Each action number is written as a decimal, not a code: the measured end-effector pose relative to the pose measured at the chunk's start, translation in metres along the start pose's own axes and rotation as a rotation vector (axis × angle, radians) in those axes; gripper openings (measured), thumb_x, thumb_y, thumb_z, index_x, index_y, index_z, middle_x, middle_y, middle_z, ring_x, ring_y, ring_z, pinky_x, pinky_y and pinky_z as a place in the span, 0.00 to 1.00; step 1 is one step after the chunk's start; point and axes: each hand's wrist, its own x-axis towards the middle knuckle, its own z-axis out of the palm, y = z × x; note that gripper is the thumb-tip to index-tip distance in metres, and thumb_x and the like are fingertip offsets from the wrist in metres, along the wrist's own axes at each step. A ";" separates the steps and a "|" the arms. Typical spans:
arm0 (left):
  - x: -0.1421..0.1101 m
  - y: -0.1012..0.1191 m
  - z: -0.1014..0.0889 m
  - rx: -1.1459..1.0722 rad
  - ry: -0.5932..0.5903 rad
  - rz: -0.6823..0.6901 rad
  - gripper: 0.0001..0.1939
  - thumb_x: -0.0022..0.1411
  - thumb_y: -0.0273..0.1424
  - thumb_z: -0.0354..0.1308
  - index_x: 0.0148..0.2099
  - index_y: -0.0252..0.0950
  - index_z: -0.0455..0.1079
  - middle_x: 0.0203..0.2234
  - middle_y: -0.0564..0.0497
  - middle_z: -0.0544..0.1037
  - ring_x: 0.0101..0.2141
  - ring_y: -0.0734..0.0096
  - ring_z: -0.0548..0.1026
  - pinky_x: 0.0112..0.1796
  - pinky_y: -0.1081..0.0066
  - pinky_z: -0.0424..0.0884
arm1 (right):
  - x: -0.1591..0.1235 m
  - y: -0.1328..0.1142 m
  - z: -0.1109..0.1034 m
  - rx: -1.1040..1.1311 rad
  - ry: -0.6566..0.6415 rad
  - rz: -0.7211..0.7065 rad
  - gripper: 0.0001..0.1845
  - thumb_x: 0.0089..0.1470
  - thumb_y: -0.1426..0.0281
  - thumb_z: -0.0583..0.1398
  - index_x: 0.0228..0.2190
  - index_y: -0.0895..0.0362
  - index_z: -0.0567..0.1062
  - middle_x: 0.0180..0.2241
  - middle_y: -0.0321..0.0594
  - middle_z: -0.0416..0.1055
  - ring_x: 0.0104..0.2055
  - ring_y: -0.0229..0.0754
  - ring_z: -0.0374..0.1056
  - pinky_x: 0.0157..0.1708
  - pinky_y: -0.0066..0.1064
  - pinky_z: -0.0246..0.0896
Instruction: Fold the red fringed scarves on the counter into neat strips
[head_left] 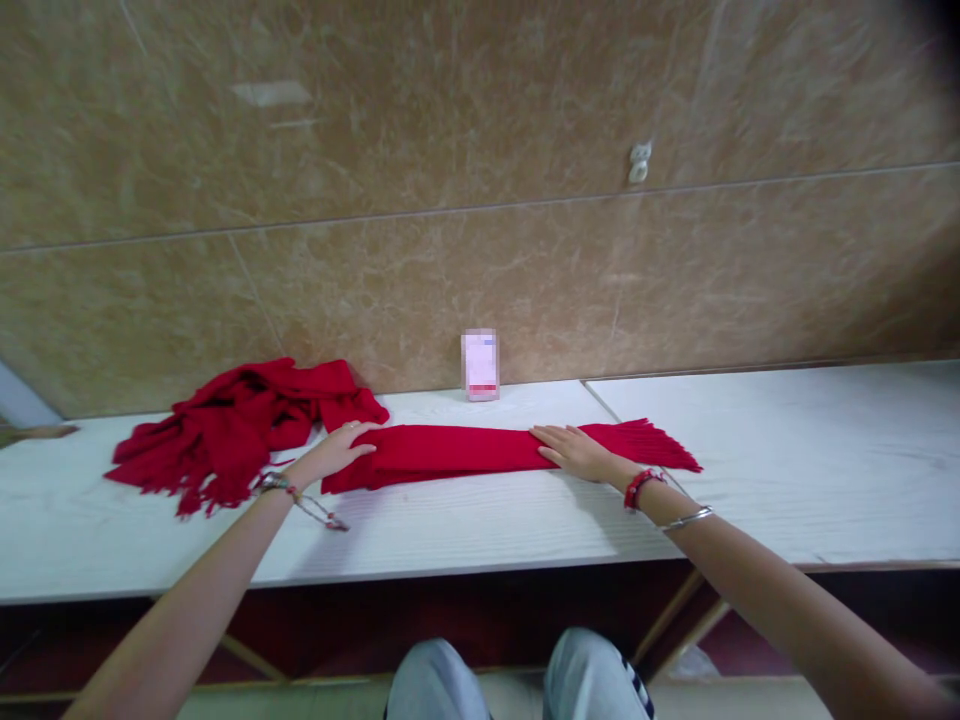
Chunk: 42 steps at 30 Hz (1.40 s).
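A red fringed scarf (457, 450) lies folded into a long flat strip on the white table. Its fringe fans out at the right end. My left hand (337, 452) rests on the strip's left end, fingers stretched out over the cloth. Toward the right end, my right hand (577, 452) lies flat on the same scarf with its fingers extended. Neither hand grips the cloth. Just beyond my left hand sits a crumpled heap of red fringed cloth (251, 415), close to the folded scarf.
The white tabletop (787, 460) runs along a brown tiled wall (420, 290). Against the wall stands a small blurred pinkish-white card or screen (481, 365). A small white hook-like fitting (639, 162) is on the wall. My knees (517, 685) are below the table's front edge.
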 end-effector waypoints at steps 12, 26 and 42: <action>-0.023 0.002 -0.008 -0.400 -0.018 -0.329 0.36 0.51 0.46 0.55 0.58 0.33 0.58 0.54 0.39 0.65 0.53 0.55 0.63 0.50 0.62 0.61 | -0.008 0.013 0.007 0.088 0.005 0.050 0.28 0.60 0.58 0.39 0.57 0.54 0.57 0.56 0.46 0.58 0.57 0.47 0.55 0.53 0.51 0.50; -0.046 0.036 0.018 -0.515 0.441 -0.332 0.45 0.50 0.33 0.61 0.64 0.38 0.40 0.53 0.39 0.62 0.54 0.55 0.61 0.51 0.54 0.59 | -0.011 0.020 0.016 0.071 0.024 0.057 0.28 0.60 0.56 0.39 0.56 0.54 0.58 0.55 0.46 0.60 0.56 0.47 0.57 0.52 0.49 0.52; -0.037 0.112 0.039 0.427 0.446 0.341 0.01 0.56 0.27 0.58 0.32 0.37 0.71 0.51 0.45 0.66 0.55 0.58 0.59 0.53 0.53 0.57 | 0.066 -0.087 -0.011 0.235 -0.031 -0.191 0.29 0.60 0.56 0.38 0.60 0.53 0.46 0.61 0.43 0.45 0.63 0.50 0.40 0.55 0.57 0.40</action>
